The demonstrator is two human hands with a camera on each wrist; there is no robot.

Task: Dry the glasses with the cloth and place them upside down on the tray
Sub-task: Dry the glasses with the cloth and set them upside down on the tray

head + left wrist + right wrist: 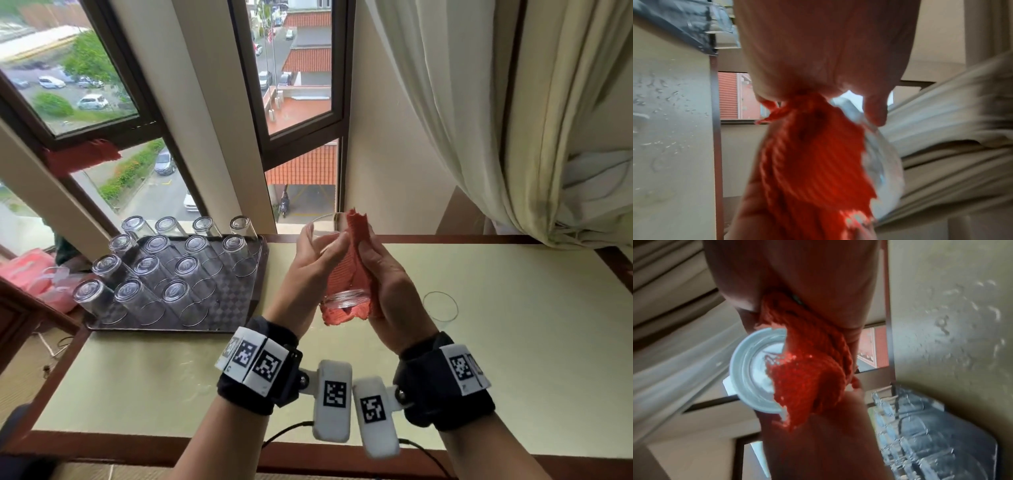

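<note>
Step in hand: drying. Glass [337,263] held above the bench [496,342], mouth away from the person, base toward them. Left hand [317,255] wrapped round the glass wall, thumb across the front. Right hand [383,281] clamped on the red cloth [352,270], pressing it against the glass's right side; cloth runs from above the rim down past the base and covers part of the base in the right wrist view. Wrist views are blurred, so I can't tell whether any cloth is inside the glass or only around it.

Tray [236,301] sits at the bench's left end, well apart from the hands. Fifteen inverted glasses [178,294] on it by my count, in four rows; free patch at the front right corner. One more upright glass [440,306] stands on the bench just right of the right hand, likely not dried yet.

Next move, my read: finish the wipe, free the cloth, flip the glass mouth-down, set it in the free corner without knocking its neighbours. Then the upright one.
</note>
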